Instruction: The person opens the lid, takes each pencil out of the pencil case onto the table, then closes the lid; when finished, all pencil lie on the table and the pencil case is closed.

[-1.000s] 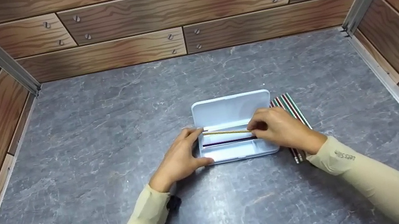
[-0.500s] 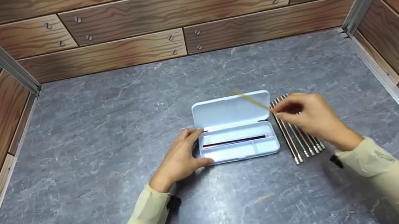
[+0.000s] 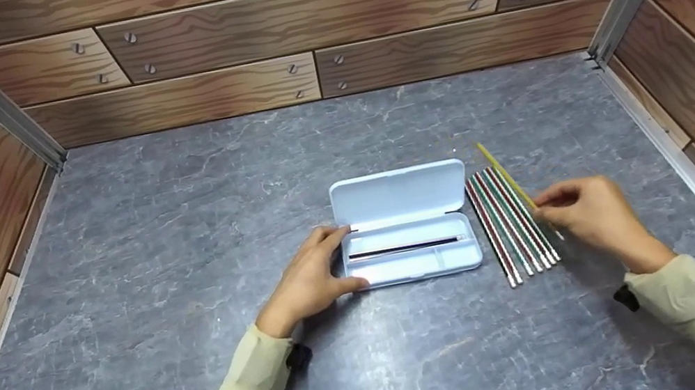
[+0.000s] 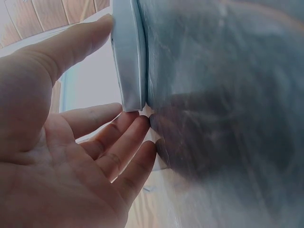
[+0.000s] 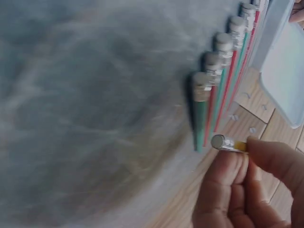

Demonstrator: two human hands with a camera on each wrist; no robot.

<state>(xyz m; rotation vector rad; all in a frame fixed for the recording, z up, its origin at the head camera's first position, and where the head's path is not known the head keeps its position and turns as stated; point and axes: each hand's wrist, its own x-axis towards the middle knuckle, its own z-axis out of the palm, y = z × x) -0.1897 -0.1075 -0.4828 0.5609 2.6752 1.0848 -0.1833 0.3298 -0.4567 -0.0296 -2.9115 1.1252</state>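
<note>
An open pale blue pencil case (image 3: 398,195) lies on the table, lid standing up at the back. Inside its long compartment is one dark pencil (image 3: 399,248). My left hand (image 3: 306,278) holds the case's left end, thumb at the front corner and index finger at the back one; the left wrist view shows the case's end wall (image 4: 129,57) between them. Between thumb and fingers, my right hand (image 3: 595,220) pinches a yellow pencil (image 3: 505,175) near its eraser end. The pencil lies along the right side of a row of striped pencils (image 3: 511,220).
The striped pencils, red, green and white, lie side by side just right of the case, erasers toward me. A grey marbled tabletop (image 3: 179,202) spreads around. Wood-patterned walls (image 3: 304,18) stand at the back and both sides.
My right hand has carried the yellow pencil from over the case rightward to the far side of the striped row, turning it in line with them. The left hand stays on the case.
</note>
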